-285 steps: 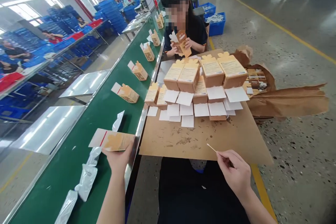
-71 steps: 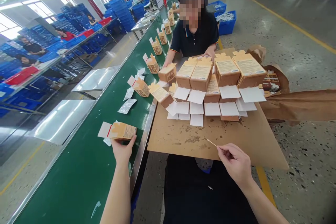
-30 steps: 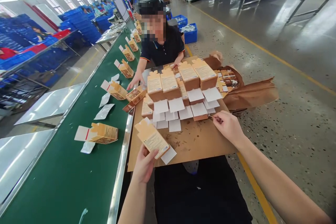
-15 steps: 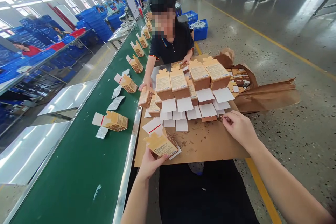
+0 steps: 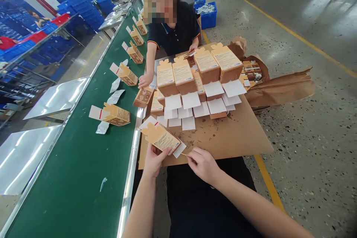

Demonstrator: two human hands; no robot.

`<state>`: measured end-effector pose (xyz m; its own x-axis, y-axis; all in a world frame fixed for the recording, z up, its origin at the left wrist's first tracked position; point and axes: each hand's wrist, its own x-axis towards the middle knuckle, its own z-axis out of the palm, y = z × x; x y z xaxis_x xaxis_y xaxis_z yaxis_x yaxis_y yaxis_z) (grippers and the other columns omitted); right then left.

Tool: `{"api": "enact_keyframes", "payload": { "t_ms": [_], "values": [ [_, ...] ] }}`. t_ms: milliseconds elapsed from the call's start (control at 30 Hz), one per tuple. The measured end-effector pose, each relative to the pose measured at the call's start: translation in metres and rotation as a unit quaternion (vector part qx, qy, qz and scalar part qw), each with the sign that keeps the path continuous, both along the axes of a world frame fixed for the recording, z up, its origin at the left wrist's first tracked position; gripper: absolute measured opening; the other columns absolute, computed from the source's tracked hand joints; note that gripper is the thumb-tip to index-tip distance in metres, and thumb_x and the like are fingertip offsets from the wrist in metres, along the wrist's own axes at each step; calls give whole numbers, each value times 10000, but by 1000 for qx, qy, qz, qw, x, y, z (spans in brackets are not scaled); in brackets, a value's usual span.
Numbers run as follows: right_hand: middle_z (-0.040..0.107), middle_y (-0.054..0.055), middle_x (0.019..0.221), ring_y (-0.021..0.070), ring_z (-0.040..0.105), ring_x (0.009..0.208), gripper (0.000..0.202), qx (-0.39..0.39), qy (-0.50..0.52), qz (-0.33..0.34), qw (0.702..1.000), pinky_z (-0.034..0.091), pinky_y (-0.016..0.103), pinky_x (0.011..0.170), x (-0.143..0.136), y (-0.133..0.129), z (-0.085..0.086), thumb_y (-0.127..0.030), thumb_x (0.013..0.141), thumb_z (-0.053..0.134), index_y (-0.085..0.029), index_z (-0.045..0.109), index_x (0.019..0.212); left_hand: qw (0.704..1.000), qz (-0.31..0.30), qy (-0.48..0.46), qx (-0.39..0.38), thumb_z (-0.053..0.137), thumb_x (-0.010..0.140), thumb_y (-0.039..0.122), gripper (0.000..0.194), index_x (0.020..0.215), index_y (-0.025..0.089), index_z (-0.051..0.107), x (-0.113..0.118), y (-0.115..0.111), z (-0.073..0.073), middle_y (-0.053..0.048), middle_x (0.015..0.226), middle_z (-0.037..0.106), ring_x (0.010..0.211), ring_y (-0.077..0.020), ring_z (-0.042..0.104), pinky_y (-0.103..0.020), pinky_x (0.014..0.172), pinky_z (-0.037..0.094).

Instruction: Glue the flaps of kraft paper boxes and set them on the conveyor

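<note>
Biggest thing in front of me is the green conveyor belt (image 5: 69,178), running from near left to far off. Just right of it is a worktable topped with a stained brown cardboard sheet (image 5: 237,134), with a co-worker (image 5: 174,39) over on the far side. Cartons are stacked (image 5: 182,78) across the middle of it, loads of white flaps sticking out toward us, and some crumpled kraft paper (image 5: 284,89) spills off to the right. A line of open cartons (image 5: 119,115) runs up the belt.

The one that matters is the small tan carton (image 5: 161,137) at the table's near left corner, tilted, printed panel up. The left hand (image 5: 154,160) grips it, thumb on top. The right hand (image 5: 203,163) is closed, pinching a thin pale stick (image 5: 184,154), maybe a swab, right by the carton's white flap (image 5: 180,150). Can't tell if they touch.

My read: it's the dabbing step, wiping something onto that flap. The next move calls for the left hand holding dead steady and a light stroke from the right. Silvery pouches (image 5: 115,96) lie among the belt cartons.
</note>
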<state>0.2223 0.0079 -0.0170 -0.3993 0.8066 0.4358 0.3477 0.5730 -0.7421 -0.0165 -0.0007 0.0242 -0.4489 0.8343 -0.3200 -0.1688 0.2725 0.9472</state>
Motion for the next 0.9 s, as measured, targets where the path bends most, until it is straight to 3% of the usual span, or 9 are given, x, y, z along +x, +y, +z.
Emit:
{"api": "enact_keyframes", "payload": {
  "t_ms": [100,200,333,500,633,900],
  "values": [
    [621,-12,763,155,581,662,344,4,-31,16,999,525,280,638,-8,5,-9,-81,1083,623,-255,673,791,1000,-13,-2,4,1204,551,457,860,1245,233,747,2,-2,-2,-137,1279,889,1232,-377,861,-556,1161,669],
    [617,-11,773,152,581,664,350,-11,-20,-2,1000,524,278,637,3,9,-11,-78,1097,599,-254,690,808,999,-34,3,-2,1201,581,434,827,1243,221,753,2,-7,-5,-147,1261,896,1275,-401,859,-583,1188,662],
    [627,-9,764,153,590,650,322,-36,39,-46,998,541,274,622,25,8,-7,-121,1114,606,-261,752,863,997,-59,53,-19,1191,613,406,782,1258,194,802,2,-17,-8,-184,1263,897,1309,-443,851,-637,1230,634],
    [639,-16,734,135,532,577,286,-61,62,-110,990,523,269,565,48,-1,0,-203,1123,642,-255,790,884,992,-36,118,-18,1189,579,315,714,1186,176,842,3,-27,-14,-204,1225,885,1334,-464,831,-657,1275,593],
    [629,-20,732,131,509,547,290,-77,80,-125,986,494,287,539,60,-8,3,-234,1130,647,-261,773,871,983,-50,173,-26,1185,579,304,712,1205,208,858,1,-30,-19,-192,1275,880,1319,-451,828,-657,1277,589],
    [613,-14,714,144,529,568,315,-75,85,-139,984,498,300,532,63,-16,6,-255,1144,641,-274,764,854,984,-43,170,14,1159,595,294,606,1122,224,868,13,-22,-21,-174,1165,885,1225,-451,849,-632,1229,608]
  ]
}}
